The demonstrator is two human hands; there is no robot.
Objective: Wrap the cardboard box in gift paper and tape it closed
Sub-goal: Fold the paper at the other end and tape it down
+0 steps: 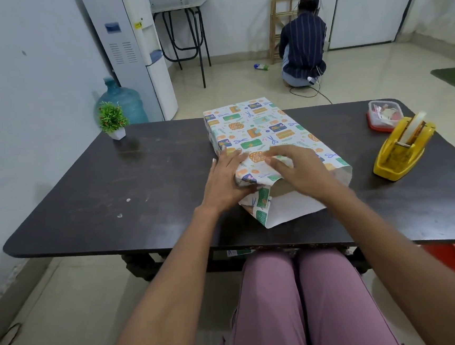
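We note box [261, 133] near end unsealed | L hand [225, 180] flat on side fold, R hand [293, 170] pinching top flap | risk: paper [292, 208] tears/springs back w/o tape [403, 148].

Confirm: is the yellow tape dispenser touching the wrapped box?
Apart. The head view shows a strip of bare dark table between the yellow tape dispenser and the wrapped box.

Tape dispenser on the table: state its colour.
Yellow: the tape dispenser shows clearly in the head view.
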